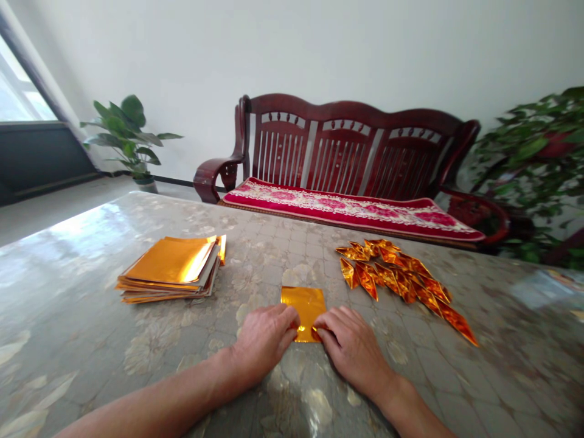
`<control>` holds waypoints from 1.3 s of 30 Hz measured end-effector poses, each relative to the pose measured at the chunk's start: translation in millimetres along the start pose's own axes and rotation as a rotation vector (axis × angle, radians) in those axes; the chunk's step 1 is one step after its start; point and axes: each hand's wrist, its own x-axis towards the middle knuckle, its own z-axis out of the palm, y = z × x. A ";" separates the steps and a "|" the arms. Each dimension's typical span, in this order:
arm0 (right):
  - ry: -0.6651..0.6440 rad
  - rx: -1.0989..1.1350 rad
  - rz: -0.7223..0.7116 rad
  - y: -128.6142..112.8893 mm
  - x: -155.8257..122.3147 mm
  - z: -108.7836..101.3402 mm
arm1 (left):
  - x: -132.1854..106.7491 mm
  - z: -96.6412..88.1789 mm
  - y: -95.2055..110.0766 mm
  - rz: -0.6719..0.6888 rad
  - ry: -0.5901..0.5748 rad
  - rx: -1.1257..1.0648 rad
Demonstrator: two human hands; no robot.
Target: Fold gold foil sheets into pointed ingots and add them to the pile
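Right, I've got both hands working at the middle of the surface [255,243]. The foil sheet [306,307] lies flat there, gold side up, with the left hand [263,340] and the right hand [352,348] meeting at its near edge, only a small gap between them. The fingers [292,321] on both sides are curled in and closed on that edge; I can't make out the thumbs from here. Off to the left, a stack of foil sheets [168,267] sits well apart. To the right, a spiky pile of folded foil pieces [392,274]. Beyond the surface, a red-cushioned bench [351,146].
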 end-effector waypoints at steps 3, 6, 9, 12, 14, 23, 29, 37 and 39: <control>-0.005 -0.005 0.006 0.0 -0.3 -0.1 | -0.3 1.3 -0.2 0.020 -0.010 0.013; -0.008 -0.012 0.014 -0.8 -0.1 -0.5 | 0.2 1.1 0.0 0.014 -0.027 0.037; -0.010 -0.018 0.017 -1.6 0.1 -0.6 | 1.2 0.1 1.0 0.008 -0.029 0.042; -0.011 -0.025 0.012 -1.9 0.3 -0.1 | 1.5 -0.8 2.5 0.006 -0.027 0.039; -0.007 -0.034 0.008 -1.8 0.5 0.3 | 1.2 -0.8 3.2 0.019 -0.012 0.036; 0.079 -0.109 -0.066 -1.4 0.7 -0.9 | 0.1 8.7 -4.1 0.233 0.087 0.092; -0.010 -0.048 -0.215 0.8 -0.4 0.0 | -0.7 8.5 -4.8 0.274 0.064 0.088; -0.038 -0.063 -0.297 -1.0 -0.8 -6.0 | -4.8 5.2 -1.4 0.249 0.030 0.119; -0.033 -0.062 -0.314 -1.3 -0.4 -6.9 | -5.2 5.6 -1.6 0.254 0.026 0.123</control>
